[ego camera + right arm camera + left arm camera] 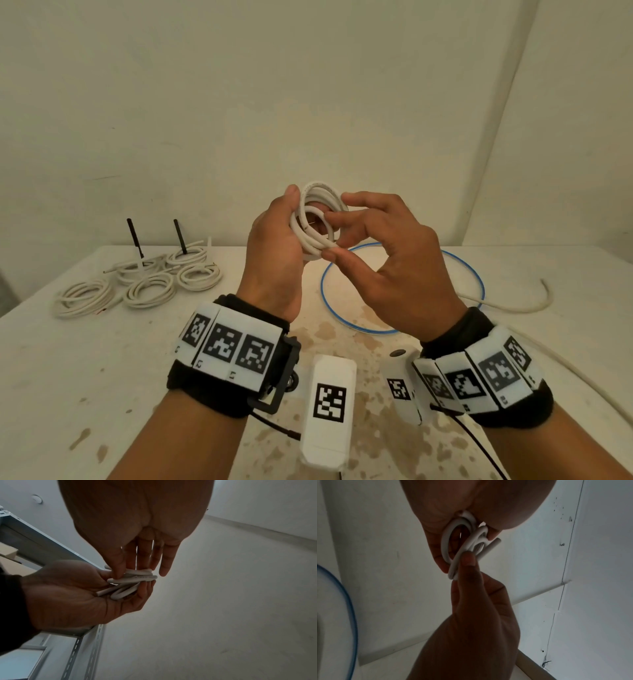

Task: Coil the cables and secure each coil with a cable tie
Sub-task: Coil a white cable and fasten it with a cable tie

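A small white cable coil [317, 222] of several turns is held up above the table between both hands. My left hand [291, 219] grips its left side, with the thumb on top and the fingers curled behind. My right hand [330, 236] pinches the coil's right side between thumb and forefinger, its other fingers spread. In the left wrist view the right thumb presses on the coil [447, 545] and a cut cable end [493, 545] sticks out. In the right wrist view the coil [133, 578] lies in the left palm [68, 588] with the right fingers [145, 555] on it.
Several white coils [144, 281] lie at the table's back left beside two black upright pegs [135, 236]. A blue cable loop [476, 274] lies under my hands, and a loose white cable [513, 305] at the right. The stained white table [68, 377] meets the wall behind.
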